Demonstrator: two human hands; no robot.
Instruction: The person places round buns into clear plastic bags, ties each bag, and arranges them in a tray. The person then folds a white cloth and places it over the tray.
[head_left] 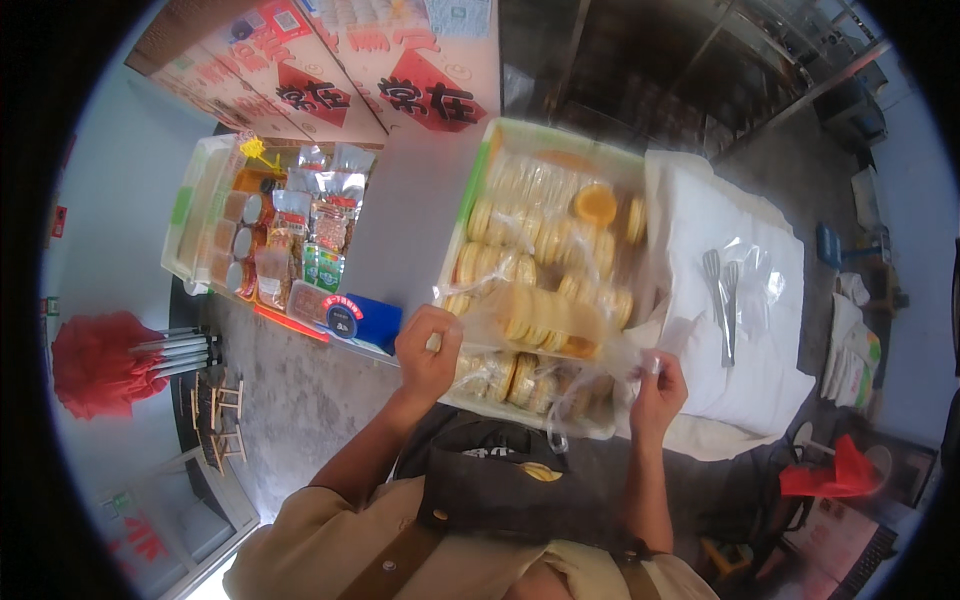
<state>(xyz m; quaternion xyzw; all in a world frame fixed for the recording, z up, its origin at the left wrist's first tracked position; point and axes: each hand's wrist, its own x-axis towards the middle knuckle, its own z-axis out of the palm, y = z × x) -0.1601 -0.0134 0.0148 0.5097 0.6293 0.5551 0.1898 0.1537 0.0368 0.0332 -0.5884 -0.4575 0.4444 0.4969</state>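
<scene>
A clear plastic bag (545, 320) holding a row of round, pale-yellow flat breads is stretched between my two hands above an open crate. My left hand (428, 352) is closed on the bag's left end, fingers curled. At the other end my right hand (658, 392) pinches the loose, crumpled plastic. Beneath the bag, the pale crate (462, 235) with green trim holds several more bagged rows of the same breads. One golden round bread (595, 204) shows its flat face near the crate's far right.
Right of the crate, metal tongs (722, 300) lie on a folded white cloth (680, 230). A second bin (185, 225) at left holds jars and packets, with a blue box (375, 322) at its near corner. Large printed boxes (420, 60) stand behind the grey tabletop (405, 200).
</scene>
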